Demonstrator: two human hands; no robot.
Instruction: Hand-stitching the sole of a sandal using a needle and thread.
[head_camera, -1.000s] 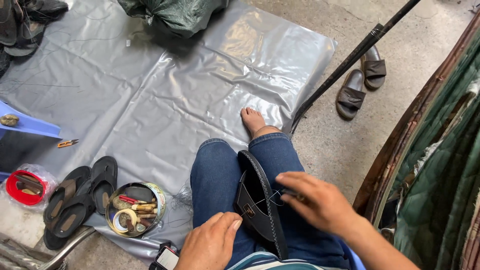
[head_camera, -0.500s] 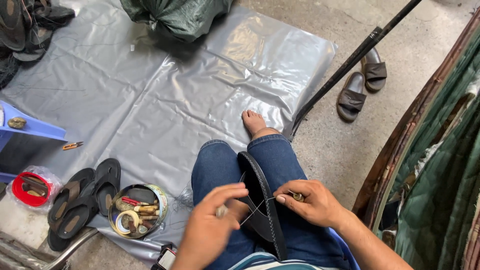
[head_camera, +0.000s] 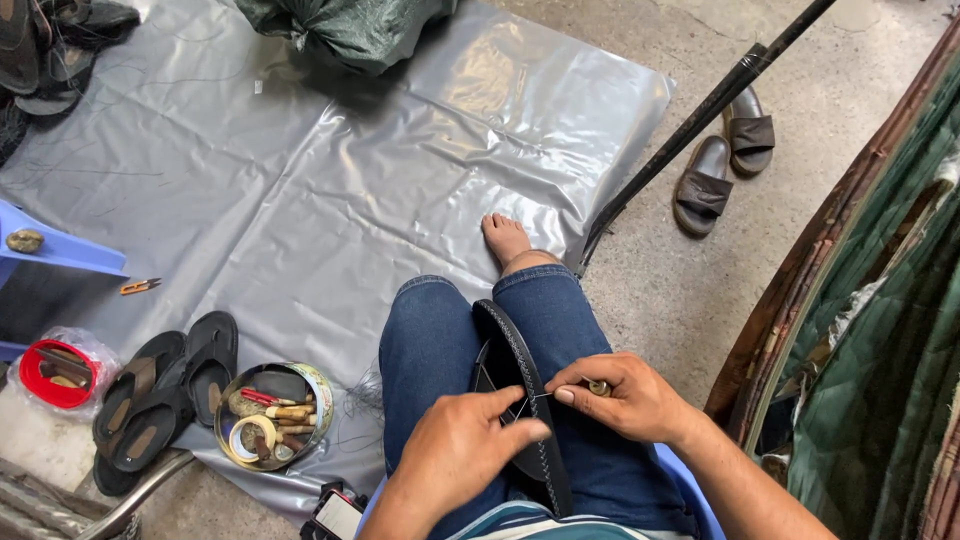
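The person sits with a black sandal (head_camera: 520, 390) standing on its edge between the thighs, sole rim uppermost, resting on blue jeans (head_camera: 430, 340); the left hand (head_camera: 455, 450) lies against the sandal's near side, thumb and forefinger pressed together and pinching a thin thread (head_camera: 535, 396); the right hand (head_camera: 630, 398) is just beside the sandal's far side, fingers curled together, pinching a small brass-coloured tool (head_camera: 598, 387) at the thread's other end; the thread runs taut between the two hands across the sandal's rim. A bare foot (head_camera: 505, 238) rests on the grey plastic sheet (head_camera: 300, 190). A round tin of tools (head_camera: 275, 415) sits near the left knee; a pair of dark flip-flops (head_camera: 165, 385) lies just beside it; brown slides (head_camera: 725, 160) lie well apart on the concrete.
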